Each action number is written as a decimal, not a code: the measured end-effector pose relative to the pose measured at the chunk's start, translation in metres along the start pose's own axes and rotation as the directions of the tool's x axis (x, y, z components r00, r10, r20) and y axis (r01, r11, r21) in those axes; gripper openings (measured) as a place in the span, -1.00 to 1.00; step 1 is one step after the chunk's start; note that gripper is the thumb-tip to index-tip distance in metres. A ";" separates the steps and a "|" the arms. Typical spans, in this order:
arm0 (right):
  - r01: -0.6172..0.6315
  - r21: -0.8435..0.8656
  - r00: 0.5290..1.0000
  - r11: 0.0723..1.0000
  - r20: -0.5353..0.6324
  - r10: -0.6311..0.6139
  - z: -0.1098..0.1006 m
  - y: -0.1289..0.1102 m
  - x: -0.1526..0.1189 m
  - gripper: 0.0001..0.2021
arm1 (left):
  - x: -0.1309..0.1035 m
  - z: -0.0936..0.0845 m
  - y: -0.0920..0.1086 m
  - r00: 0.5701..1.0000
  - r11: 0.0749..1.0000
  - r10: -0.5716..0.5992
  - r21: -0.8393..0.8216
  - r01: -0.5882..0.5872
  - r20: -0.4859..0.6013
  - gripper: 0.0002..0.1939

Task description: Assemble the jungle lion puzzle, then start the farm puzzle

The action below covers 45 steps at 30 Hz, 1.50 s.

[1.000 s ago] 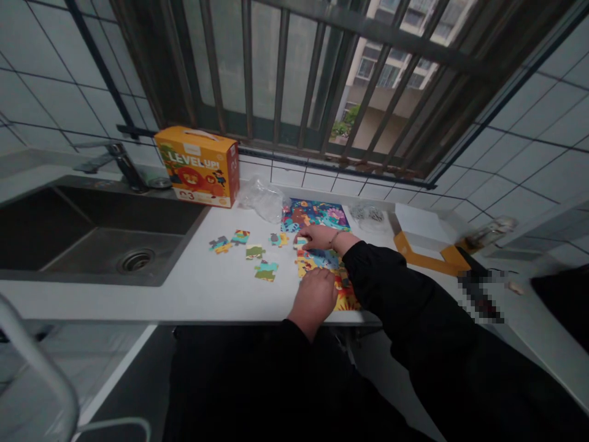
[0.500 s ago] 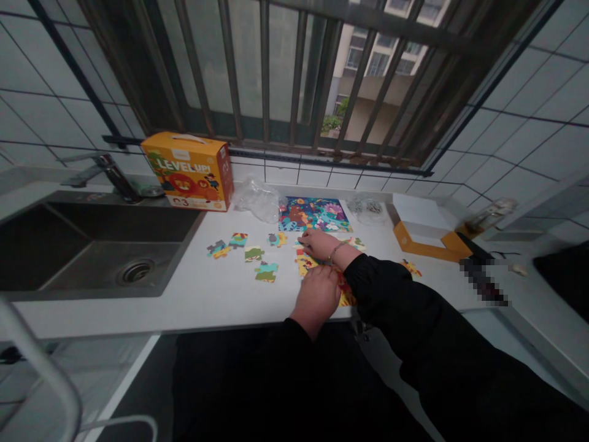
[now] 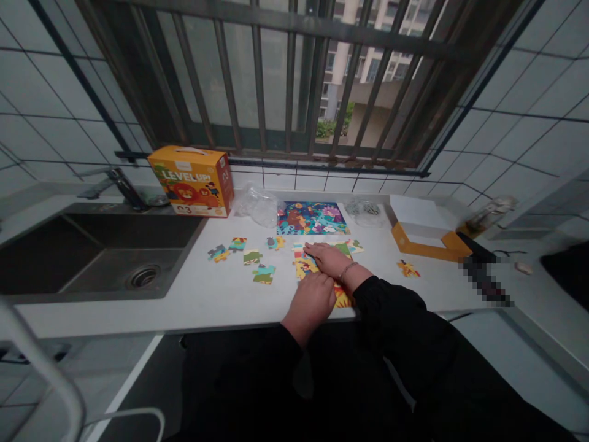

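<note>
A partly joined jigsaw puzzle (image 3: 304,267), mostly yellow with some green and red, lies on the counter under both hands. My right hand (image 3: 327,260) rests flat across its upper part, fingers stretched toward the upper left corner. Just below, my left hand (image 3: 309,302) is closed, with curled fingers against the puzzle's lower middle; whatever they hold is hidden. To the left lie loose puzzle pieces: a green one (image 3: 251,256), a green and blue one (image 3: 264,274) and a grey and yellow one (image 3: 218,253). Another orange piece (image 3: 407,268) lies off to the right.
Behind the puzzle lies a dark blue picture (image 3: 313,218), with clear plastic packaging (image 3: 260,206) beside it. An orange box (image 3: 196,183) stands near the sink (image 3: 115,270). At right are an open orange and white box (image 3: 426,233) and a plastic bag (image 3: 365,210).
My right hand has gone from pinching at the puzzle's upper left to lying flatter on it, slightly lower and to the right. My left hand stays nearly in place. The view has shifted slightly.
</note>
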State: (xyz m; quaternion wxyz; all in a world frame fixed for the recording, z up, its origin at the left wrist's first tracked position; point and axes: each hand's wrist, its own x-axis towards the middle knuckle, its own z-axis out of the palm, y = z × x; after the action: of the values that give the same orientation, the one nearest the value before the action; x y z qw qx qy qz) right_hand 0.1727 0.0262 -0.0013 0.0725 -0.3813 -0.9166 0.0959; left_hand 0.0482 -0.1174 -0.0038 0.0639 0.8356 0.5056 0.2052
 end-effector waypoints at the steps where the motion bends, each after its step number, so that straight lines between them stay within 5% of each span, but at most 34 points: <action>1: 0.003 0.010 1.000 1.000 -0.012 -0.003 0.000 -0.001 -0.002 -0.45 | -0.001 0.000 0.000 1.000 1.000 0.001 0.000 -0.001 0.002 -0.84; 7: -0.014 0.091 0.970 0.996 -0.241 0.035 0.000 -0.011 -0.040 -0.66 | -0.010 -0.002 -0.003 1.000 1.000 0.007 -0.013 -0.007 -0.004 -0.86; 10: -0.101 0.101 0.930 0.990 -0.345 0.130 -0.005 0.004 -0.069 -0.70 | -0.012 0.000 -0.006 0.999 0.999 0.028 -0.037 -0.029 -0.029 -0.85; 15: -0.415 0.089 0.856 0.906 -0.299 0.421 -0.031 0.072 -0.091 -0.59 | -0.013 0.007 -0.013 0.996 0.999 0.019 -0.040 -0.023 -0.087 -0.87; 19: -0.377 0.122 0.899 0.918 -0.191 0.394 -0.044 0.119 -0.088 -0.52 | -0.011 0.013 -0.020 0.977 0.994 -0.108 0.013 0.112 -0.181 -0.85; 23: -0.337 0.180 0.923 0.924 -0.128 0.362 -0.043 0.137 -0.088 -0.51 | -0.010 0.018 -0.023 0.965 0.986 -0.149 0.042 0.162 -0.218 -0.80; 29: -0.375 0.293 0.892 0.879 -0.145 0.429 -0.042 0.148 -0.101 -0.31 | -0.009 0.020 -0.024 0.972 0.990 -0.126 0.031 0.135 -0.199 -0.78; 34: -0.395 0.409 0.856 0.823 -0.160 0.491 -0.045 0.152 -0.112 -0.75 | -0.004 0.025 -0.028 0.983 0.995 -0.097 -0.023 0.095 -0.159 -0.80; 40: -0.392 0.565 0.762 0.726 -0.244 0.601 -0.050 0.146 -0.098 -0.67 | -0.002 0.018 -0.023 0.974 0.959 -0.196 -0.229 0.166 -0.112 -0.80; 43: -0.266 0.727 0.793 0.633 -0.209 0.573 -0.051 0.126 -0.071 -0.58 | 0.006 0.000 -0.029 0.948 0.865 -0.309 -0.440 0.244 -0.082 -0.87; 45: -0.138 0.874 0.847 0.465 -0.140 0.513 -0.049 0.106 -0.049 -0.50 | 0.019 -0.015 -0.041 0.922 0.814 -0.376 -0.508 0.283 -0.089 -0.85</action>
State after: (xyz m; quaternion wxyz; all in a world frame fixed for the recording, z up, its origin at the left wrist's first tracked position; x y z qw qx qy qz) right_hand 0.2896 0.0710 0.0185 0.4039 -0.4807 -0.6291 0.4582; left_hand 0.0166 -0.0824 0.0021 0.2589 0.6689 0.5787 0.3880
